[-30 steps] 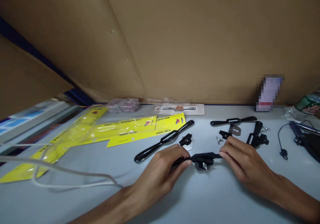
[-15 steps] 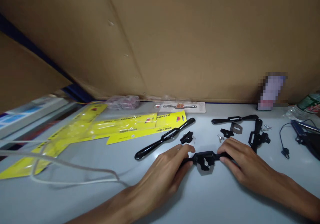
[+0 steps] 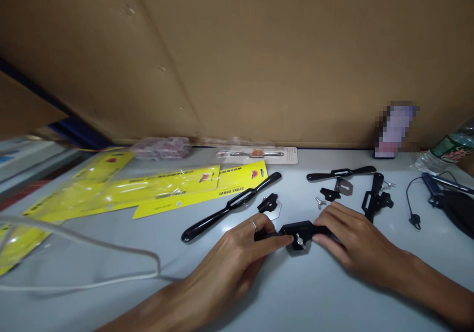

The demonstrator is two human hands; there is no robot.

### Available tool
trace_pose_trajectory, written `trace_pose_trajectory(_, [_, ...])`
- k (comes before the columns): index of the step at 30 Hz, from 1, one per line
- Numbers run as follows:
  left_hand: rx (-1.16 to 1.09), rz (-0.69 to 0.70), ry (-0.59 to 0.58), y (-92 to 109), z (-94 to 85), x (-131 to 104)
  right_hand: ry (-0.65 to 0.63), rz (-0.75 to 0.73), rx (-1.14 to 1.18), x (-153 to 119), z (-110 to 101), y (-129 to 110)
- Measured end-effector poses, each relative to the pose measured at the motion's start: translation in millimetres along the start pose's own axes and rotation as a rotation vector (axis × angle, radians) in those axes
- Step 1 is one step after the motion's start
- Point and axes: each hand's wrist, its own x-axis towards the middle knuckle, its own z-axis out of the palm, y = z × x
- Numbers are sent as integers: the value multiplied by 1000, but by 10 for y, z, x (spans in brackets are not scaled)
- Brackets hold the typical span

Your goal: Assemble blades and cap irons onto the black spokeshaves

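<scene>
A black spokeshave (image 3: pixel 294 229) lies across both hands near the front of the table, its blade (image 3: pixel 299 252) and silver wing screw (image 3: pixel 300 241) facing me. My left hand (image 3: pixel 244 245) is closed round the left handle, with the index finger stretched to the clamp plate beside the screw. Gripping the right handle is my right hand (image 3: pixel 344 233), fingers wrapped over it. Beyond my left hand lie another black spokeshave body (image 3: pixel 240 200) and a black clamp plate (image 3: pixel 268 203) on a blade.
Behind my right hand are two more spokeshave bodies, one body (image 3: pixel 340 173) beside a loose blade (image 3: pixel 345 187) and wing screw (image 3: pixel 320 202). Yellow packaging (image 3: pixel 163 186) and a white cable (image 3: pixel 122 243) lie left. A bottle (image 3: pixel 444 152) and blurred upright device (image 3: pixel 394 132) stand at right.
My left index finger has moved from the handle onto the clamp plate by the wing screw. The view has shifted slightly; both hands still hold the spokeshave.
</scene>
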Motion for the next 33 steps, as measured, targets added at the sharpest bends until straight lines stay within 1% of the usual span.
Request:
trace_pose_trajectory(5, [-3,-15,-6,26,-27,27,17,-11,-48,12,9,-32])
trace_pose_trajectory(12, [42,10,7,0,-9,-2,35,-3,-54,23,-3,-58])
trace_pose_trajectory(16, [81,37,-19,11,-18,0,85,-23,-70,14,-29,-81])
trace_pose_trajectory(18, [79,49,-23,20,-28,19,80,-31,-88,9,-36,-124])
trace_pose_trajectory(20, [61,54,-26,27,-30,40,39,-41,-137,7,-41,-183])
trace_pose_trajectory(25, [45,37,-43,32,3,63,-62,-90,-341,58,-82,-299])
trace_pose_trajectory(27, [53,20,-56,35,15,62,-154,-84,-374,107,-107,-321])
trace_pose_trajectory(30, [64,1,-81,44,23,57,-334,-18,-382,203,-150,-358])
trace_pose_trajectory(33, [79,20,-87,52,30,57,-461,36,-397,321,-205,-411])
